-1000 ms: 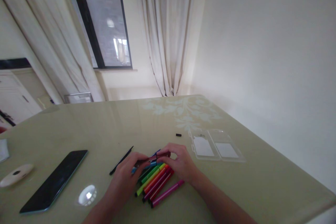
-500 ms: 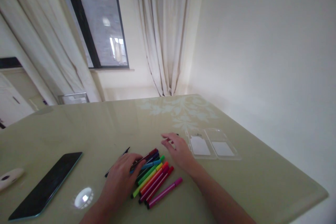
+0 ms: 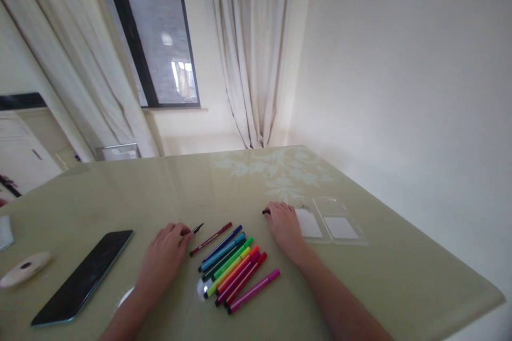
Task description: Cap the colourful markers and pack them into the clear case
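Several coloured markers (image 3: 234, 265) lie side by side on the beige table (image 3: 160, 192), with a dark red marker (image 3: 210, 238) at their far side and a pink marker (image 3: 254, 291) nearest me. My left hand (image 3: 162, 257) rests left of the row, its fingers closed round a thin black pen (image 3: 197, 229) whose tip pokes out to the right. My right hand (image 3: 285, 225) lies beyond the row, fingers curled down and pinching a small black cap (image 3: 264, 212) on the table.
A clear plastic case (image 3: 340, 226) lies open just right of my right hand. A dark phone (image 3: 82, 276) lies flat at the left, with a white oval object (image 3: 24, 268) beyond it. The table edge runs close on the right, near the wall.
Both hands left the dark red marker, which now lies at the top of the row. My left hand moved left onto the black pen; my right hand moved away to the black cap.
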A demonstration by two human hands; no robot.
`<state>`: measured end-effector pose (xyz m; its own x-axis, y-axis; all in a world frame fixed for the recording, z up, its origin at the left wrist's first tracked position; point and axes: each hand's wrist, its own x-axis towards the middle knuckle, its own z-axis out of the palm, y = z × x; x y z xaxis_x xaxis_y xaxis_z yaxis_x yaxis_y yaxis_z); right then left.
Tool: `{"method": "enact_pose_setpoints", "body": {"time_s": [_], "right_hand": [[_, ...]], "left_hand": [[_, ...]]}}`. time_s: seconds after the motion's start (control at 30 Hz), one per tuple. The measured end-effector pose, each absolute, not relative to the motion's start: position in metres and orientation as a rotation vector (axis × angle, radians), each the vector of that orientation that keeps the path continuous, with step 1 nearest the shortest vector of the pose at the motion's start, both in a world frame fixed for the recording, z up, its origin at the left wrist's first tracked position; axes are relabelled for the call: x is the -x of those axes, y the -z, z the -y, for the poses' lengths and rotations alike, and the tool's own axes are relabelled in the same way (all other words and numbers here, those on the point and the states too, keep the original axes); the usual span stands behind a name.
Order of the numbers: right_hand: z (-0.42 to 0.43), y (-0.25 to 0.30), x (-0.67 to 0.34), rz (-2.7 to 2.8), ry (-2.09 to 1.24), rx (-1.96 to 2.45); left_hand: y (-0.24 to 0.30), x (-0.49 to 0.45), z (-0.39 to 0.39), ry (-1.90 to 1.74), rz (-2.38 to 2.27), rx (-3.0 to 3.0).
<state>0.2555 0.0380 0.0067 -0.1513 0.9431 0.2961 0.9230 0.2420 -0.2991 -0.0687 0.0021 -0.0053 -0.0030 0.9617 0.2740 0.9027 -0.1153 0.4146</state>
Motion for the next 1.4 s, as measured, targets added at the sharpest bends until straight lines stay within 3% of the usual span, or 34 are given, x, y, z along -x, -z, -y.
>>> {"method": "enact_pose_setpoints", "body": {"time_s": [0.13,0.27,0.97,1.1,1.4], "right_hand": [[-0.024,-0.017,-0.242,1.974,-0.469,1.275],[-0.011,-0.022,-0.227,1.917,-0.612,1.001],[-0.003,-0.016,-0.211,1.849,-0.879,0.873],[-0.015,-0.015,-0.213,1.838,-0.806,0.922],[-0.059,-0.018,-0.296,1.513,-0.245,1.491]], "left_hand": [[-0.002,0.04,0.007,-0.93,-1.722,-2.009],[-0.007,0.013,0.022,-0.968,-1.492,-2.01],[-0.003,0.003,0.027,-1.13,-1.304,-2.12],[-0.001,0.012,0.017,-1.097,-1.487,-2.181],[0.009,0.029,0.001,-0.923,-1.678,-2.209]]}}
